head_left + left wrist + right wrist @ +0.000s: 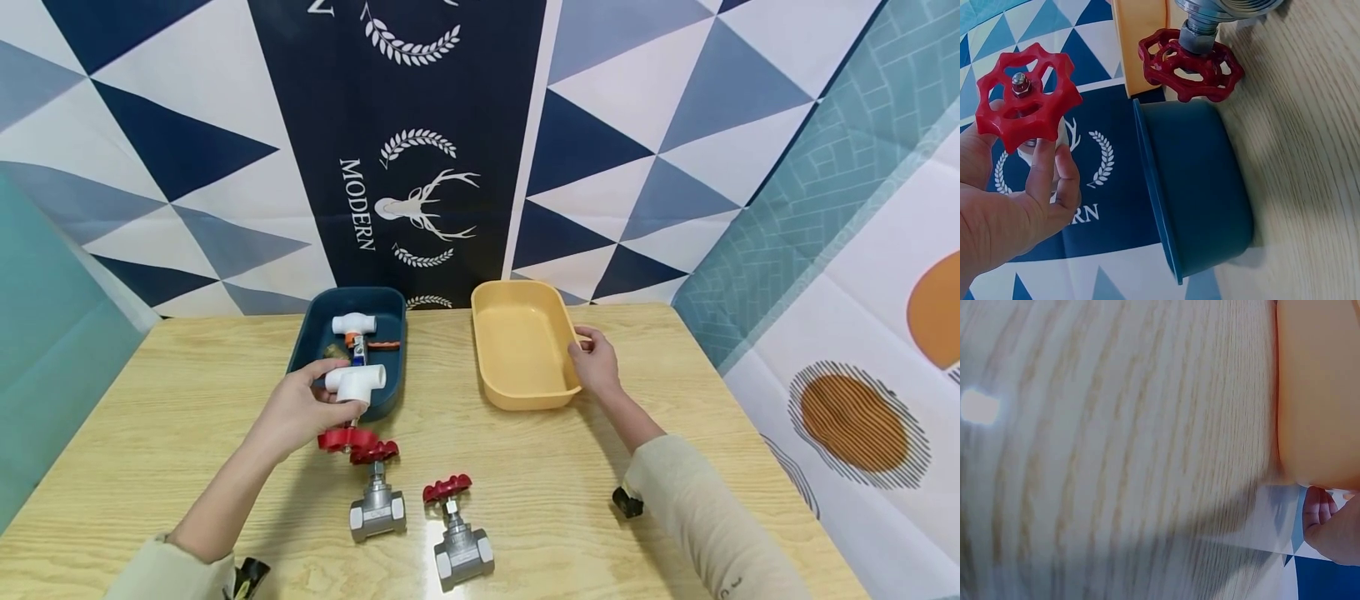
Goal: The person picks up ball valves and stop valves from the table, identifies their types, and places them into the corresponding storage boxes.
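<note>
My left hand (300, 412) grips a white plastic stop valve (356, 382) with a red handwheel (1027, 94), held up over the near end of a dark blue bin (386, 296). In the left wrist view the handwheel faces the camera and the fingers curl round the body behind it. Inside the blue bin lie a white ball valve (354, 323) with an orange lever and a brass-coloured piece (335, 352), partly hidden. At the right, my right hand (597, 364) holds the right rim of a yellow bin (525, 396), which has nothing in it.
Two metal gate valves with red handwheels, one left (377, 508) and one right (462, 554), lie on the wooden table (555, 517) in front of the bins. A patterned wall covering (420, 208) rises directly behind both bins.
</note>
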`<state>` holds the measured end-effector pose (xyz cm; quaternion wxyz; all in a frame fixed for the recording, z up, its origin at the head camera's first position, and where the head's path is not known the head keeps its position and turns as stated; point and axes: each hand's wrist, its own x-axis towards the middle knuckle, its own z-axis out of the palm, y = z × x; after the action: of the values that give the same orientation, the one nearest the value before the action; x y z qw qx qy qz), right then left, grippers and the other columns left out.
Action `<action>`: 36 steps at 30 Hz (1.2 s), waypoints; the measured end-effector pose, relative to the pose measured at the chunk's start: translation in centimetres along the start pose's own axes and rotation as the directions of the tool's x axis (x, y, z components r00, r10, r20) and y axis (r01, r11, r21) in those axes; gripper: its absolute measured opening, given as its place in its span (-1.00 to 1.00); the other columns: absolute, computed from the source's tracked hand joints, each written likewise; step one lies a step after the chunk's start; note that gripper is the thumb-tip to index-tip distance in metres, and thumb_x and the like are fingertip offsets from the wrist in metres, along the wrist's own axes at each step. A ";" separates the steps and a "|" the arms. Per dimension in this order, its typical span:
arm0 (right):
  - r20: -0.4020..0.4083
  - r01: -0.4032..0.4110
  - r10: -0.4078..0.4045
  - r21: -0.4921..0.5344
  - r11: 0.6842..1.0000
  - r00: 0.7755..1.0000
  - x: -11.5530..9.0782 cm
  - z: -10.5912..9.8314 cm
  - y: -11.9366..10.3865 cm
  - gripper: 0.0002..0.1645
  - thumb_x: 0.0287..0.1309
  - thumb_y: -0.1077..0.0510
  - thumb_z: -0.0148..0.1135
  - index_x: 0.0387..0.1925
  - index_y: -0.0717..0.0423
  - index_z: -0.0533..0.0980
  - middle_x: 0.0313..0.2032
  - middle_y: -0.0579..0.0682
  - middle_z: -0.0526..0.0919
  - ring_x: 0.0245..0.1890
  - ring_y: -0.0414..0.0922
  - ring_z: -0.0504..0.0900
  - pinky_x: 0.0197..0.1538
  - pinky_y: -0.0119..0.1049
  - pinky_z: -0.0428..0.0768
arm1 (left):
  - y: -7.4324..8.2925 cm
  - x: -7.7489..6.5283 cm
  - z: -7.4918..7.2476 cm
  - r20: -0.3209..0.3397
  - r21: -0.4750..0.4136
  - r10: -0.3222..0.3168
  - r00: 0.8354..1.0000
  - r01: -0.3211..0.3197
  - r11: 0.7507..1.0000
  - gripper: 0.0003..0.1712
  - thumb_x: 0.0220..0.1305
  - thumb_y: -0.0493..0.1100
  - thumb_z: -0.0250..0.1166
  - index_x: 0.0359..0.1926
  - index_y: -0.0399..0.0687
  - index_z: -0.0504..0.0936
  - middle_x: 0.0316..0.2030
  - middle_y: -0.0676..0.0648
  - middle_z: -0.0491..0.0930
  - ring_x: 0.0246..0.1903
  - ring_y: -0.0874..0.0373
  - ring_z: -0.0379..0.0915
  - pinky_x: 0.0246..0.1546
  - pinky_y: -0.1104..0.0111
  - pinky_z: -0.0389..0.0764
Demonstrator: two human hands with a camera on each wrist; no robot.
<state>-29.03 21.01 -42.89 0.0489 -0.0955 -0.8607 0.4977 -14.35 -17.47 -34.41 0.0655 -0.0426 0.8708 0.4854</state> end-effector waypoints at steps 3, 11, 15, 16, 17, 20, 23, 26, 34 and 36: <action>0.003 0.000 0.000 0.004 1.000 1.000 0.0 0.0 0.0 -0.51 0.23 0.18 -0.01 0.20 0.16 0.37 -0.22 0.05 0.42 -0.29 -0.18 0.39 -0.32 -0.48 0.41 | 0.2 0.3 0.1 -0.003 0.008 0.002 1.000 -0.002 1.000 -0.20 0.02 -0.11 0.42 0.26 -0.22 0.30 -0.19 -0.25 0.48 -0.32 0.07 0.40 -0.46 0.42 0.55; -0.002 -0.005 0.005 0.001 1.000 1.000 0.0 -0.1 0.1 -0.52 0.22 0.19 -0.01 0.19 0.17 0.38 -0.24 0.04 0.41 -0.29 -0.18 0.39 -0.33 -0.49 0.41 | 0.9 1.1 0.3 -0.010 0.054 0.018 1.000 -0.018 0.998 -0.20 0.01 -0.07 0.42 0.26 -0.21 0.32 -0.27 -0.20 0.46 -0.34 0.07 0.37 -0.51 0.41 0.49; -0.005 0.000 0.000 0.005 1.000 1.000 0.0 -0.1 0.1 -0.52 0.22 0.20 -0.01 0.19 0.17 0.38 -0.24 0.05 0.42 -0.30 -0.18 0.39 -0.34 -0.50 0.40 | 1.4 1.5 0.3 -0.002 0.064 0.029 1.000 -0.029 0.998 -0.18 0.01 -0.06 0.42 0.27 -0.18 0.31 -0.26 -0.21 0.47 -0.34 0.05 0.37 -0.51 0.38 0.49; -0.006 0.002 -0.002 0.006 1.000 1.000 0.0 -0.1 0.1 -0.52 0.22 0.20 -0.01 0.19 0.17 0.38 -0.24 0.05 0.42 -0.30 -0.19 0.39 -0.34 -0.50 0.41 | 1.5 1.7 0.3 -0.001 0.068 0.032 0.999 -0.032 0.997 -0.18 0.01 -0.05 0.42 0.27 -0.18 0.31 -0.24 -0.22 0.48 -0.33 0.05 0.38 -0.50 0.38 0.49; -0.007 0.004 -0.004 0.006 1.000 1.000 0.0 -0.1 0.1 -0.52 0.21 0.20 -0.01 0.19 0.17 0.39 -0.24 0.05 0.43 -0.31 -0.19 0.39 -0.34 -0.50 0.41 | 1.6 1.8 0.3 0.000 0.072 0.035 0.999 -0.035 0.997 -0.18 0.01 -0.05 0.42 0.28 -0.18 0.31 -0.21 -0.23 0.48 -0.31 0.04 0.39 -0.47 0.38 0.50; -0.007 0.008 -0.008 0.006 1.000 1.000 0.0 -0.1 0.0 -0.52 0.22 0.20 0.00 0.18 0.17 0.39 -0.24 0.05 0.43 -0.31 -0.19 0.40 -0.34 -0.50 0.41 | 1.9 2.1 0.3 0.005 0.082 0.045 0.999 -0.045 0.996 -0.19 0.01 -0.05 0.42 0.27 -0.18 0.31 -0.13 -0.25 0.50 -0.27 0.02 0.42 -0.40 0.39 0.52; -0.005 0.007 -0.007 0.010 1.000 1.000 0.0 -0.1 0.1 -0.52 0.22 0.20 0.00 0.19 0.17 0.38 -0.24 0.05 0.42 -0.30 -0.19 0.40 -0.34 -0.50 0.41 | 2.3 2.5 0.3 0.009 0.089 0.062 0.998 -0.062 0.994 -0.20 0.02 -0.05 0.41 0.26 -0.19 0.32 -0.09 -0.28 0.49 -0.25 0.02 0.44 -0.38 0.40 0.53; -0.007 0.010 -0.010 0.017 1.000 1.000 0.1 -0.1 0.1 -0.52 0.22 0.20 0.00 0.19 0.18 0.38 -0.24 0.06 0.42 -0.30 -0.19 0.40 -0.34 -0.50 0.42 | 2.8 2.8 0.3 0.013 0.095 0.073 0.997 -0.074 0.993 -0.20 0.02 -0.04 0.41 0.26 -0.19 0.32 -0.08 -0.29 0.49 -0.24 0.01 0.44 -0.39 0.41 0.54; -0.010 0.010 -0.010 0.007 1.000 1.000 0.2 0.0 0.3 -0.53 0.22 0.21 0.01 0.17 0.17 0.40 -0.27 0.02 0.41 -0.33 -0.21 0.38 -0.35 -0.50 0.40 | 3.9 3.7 0.4 0.022 0.129 0.062 0.998 -0.065 0.990 -0.21 0.05 -0.02 0.39 0.28 -0.15 0.31 -0.04 -0.26 0.46 -0.20 -0.02 0.41 -0.38 0.41 0.53; -0.012 0.013 -0.013 0.001 1.000 1.000 0.1 -0.1 0.2 -0.53 0.22 0.20 0.00 0.17 0.17 0.40 -0.27 0.03 0.41 -0.33 -0.20 0.38 -0.35 -0.50 0.40 | 4.1 4.1 0.5 0.026 0.124 0.062 0.998 -0.064 0.990 -0.21 0.06 -0.02 0.38 0.28 -0.14 0.30 0.02 -0.26 0.44 -0.16 -0.04 0.41 -0.35 0.39 0.56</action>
<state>-29.10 21.22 -43.07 0.0572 -0.0930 -0.8606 0.4974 -18.88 -14.97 -31.84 0.0624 -0.0054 0.8995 0.4324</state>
